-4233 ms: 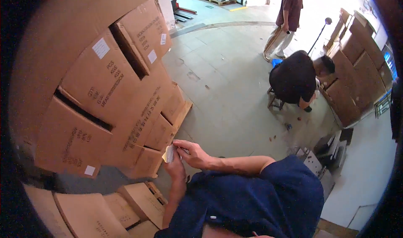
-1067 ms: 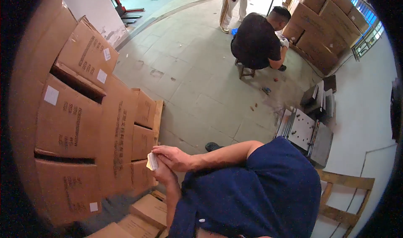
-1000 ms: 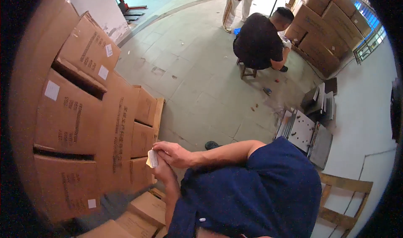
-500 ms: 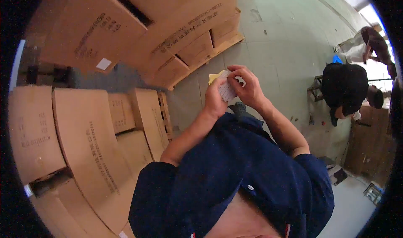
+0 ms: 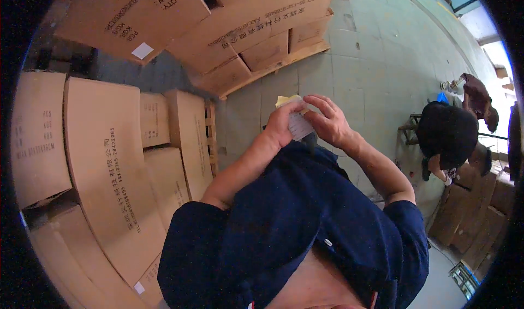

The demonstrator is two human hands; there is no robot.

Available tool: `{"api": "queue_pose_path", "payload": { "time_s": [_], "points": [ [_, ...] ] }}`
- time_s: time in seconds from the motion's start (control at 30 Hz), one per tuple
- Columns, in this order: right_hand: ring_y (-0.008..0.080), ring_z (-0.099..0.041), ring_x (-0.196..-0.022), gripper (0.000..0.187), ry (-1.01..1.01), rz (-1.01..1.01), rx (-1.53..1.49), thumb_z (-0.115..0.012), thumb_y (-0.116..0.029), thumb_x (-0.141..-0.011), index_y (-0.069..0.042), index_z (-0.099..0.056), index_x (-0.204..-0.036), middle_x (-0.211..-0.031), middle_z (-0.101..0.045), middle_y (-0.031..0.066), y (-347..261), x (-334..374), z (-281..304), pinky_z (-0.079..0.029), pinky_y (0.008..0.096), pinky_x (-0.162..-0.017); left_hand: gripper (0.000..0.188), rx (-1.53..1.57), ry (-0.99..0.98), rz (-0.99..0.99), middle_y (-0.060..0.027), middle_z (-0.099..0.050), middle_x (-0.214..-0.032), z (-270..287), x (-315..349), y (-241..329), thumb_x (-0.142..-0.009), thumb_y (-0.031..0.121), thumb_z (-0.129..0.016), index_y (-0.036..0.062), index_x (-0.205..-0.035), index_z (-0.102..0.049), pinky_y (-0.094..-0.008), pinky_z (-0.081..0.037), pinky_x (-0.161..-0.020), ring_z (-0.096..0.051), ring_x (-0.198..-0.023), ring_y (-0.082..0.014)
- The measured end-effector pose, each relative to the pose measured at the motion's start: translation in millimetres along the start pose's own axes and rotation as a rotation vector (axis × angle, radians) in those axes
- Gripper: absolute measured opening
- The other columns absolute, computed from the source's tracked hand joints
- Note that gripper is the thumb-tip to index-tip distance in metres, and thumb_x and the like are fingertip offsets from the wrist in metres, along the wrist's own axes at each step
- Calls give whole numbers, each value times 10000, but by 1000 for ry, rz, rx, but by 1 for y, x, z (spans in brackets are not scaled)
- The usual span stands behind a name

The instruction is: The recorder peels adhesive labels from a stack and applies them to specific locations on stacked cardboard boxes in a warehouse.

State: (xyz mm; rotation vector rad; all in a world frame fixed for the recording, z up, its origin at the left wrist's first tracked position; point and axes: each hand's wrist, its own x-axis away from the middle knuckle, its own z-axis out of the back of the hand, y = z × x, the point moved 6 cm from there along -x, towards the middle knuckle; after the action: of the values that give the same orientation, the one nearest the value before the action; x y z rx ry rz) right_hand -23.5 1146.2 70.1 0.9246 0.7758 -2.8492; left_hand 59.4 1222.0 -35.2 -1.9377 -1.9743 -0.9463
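Observation:
My left hand (image 5: 280, 124) is closed around a small wad of paper slips (image 5: 301, 127), held in front of my waist. The top slip is white with faint lines of print, and a yellow sheet (image 5: 286, 100) sticks out at the far end beneath it. From the right, my right hand (image 5: 334, 124) bends its fingers over the slips' edge and pinches there; its thumb lies near the paper. The fingertips of both hands are partly hidden behind the paper and knuckles.
Large cardboard cartons (image 5: 112, 167) are stacked at my left. Ahead, more cartons (image 5: 265, 52) stand on a wooden pallet (image 5: 278, 69). Tiled floor (image 5: 371, 63) stretches to the right, where a person in black (image 5: 446, 134) bends beside another person (image 5: 476, 99). Further boxes (image 5: 469, 211) stand behind them.
My view has shifted, so the left cartons sit higher in the picture. My right fingers have moved over the slips' edge. The people at right have changed posture slightly.

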Motion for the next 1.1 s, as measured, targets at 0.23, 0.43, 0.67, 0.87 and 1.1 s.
{"api": "queue_pose_path", "payload": {
  "time_s": [0.23,0.43,0.67,0.87,1.1],
  "points": [
    [363,-548,-1049,207,-127,-9,-88,-648,-17,-689,-44,-594,-887,-1165,-532,170,-11,-13,-18,-507,435,-812,206,-55,56,1,-46,-612,-879,16,16,7,-747,111,-619,82,-951,-607,-382,-505,-717,-610,-803,-227],
    [363,-551,-1043,210,-231,62,-134,-650,-20,-691,-39,-599,-894,-1156,-530,175,-25,-22,-51,-514,428,-798,236,-16,49,90,-62,-612,-864,53,30,11,-719,69,-582,63,-954,-598,-382,-510,-731,-614,-794,-235],
    [367,-549,-1053,226,-331,126,-218,-634,-44,-671,-30,-589,-892,-1158,-523,179,-42,-45,-87,-513,436,-811,251,41,-49,135,-83,-628,-892,102,35,16,-722,65,-572,41,-969,-602,-388,-512,-775,-626,-842,-246],
    [364,-569,-1010,269,-377,159,-261,-681,34,-645,-30,-571,-882,-1127,-537,172,-54,-64,-113,-519,424,-752,244,31,66,144,-86,-631,-913,124,54,35,-742,48,-586,26,-984,-601,-382,-511,-776,-626,-846,-238],
    [316,-589,-904,254,-336,72,-397,-640,88,-681,-28,-560,-892,-998,-581,149,-58,-85,-133,-500,368,-744,260,76,70,-59,-83,-622,-951,151,63,64,-771,57,-617,22,-1027,-591,-382,-513,-767,-612,-900,-243]
  ]
}}
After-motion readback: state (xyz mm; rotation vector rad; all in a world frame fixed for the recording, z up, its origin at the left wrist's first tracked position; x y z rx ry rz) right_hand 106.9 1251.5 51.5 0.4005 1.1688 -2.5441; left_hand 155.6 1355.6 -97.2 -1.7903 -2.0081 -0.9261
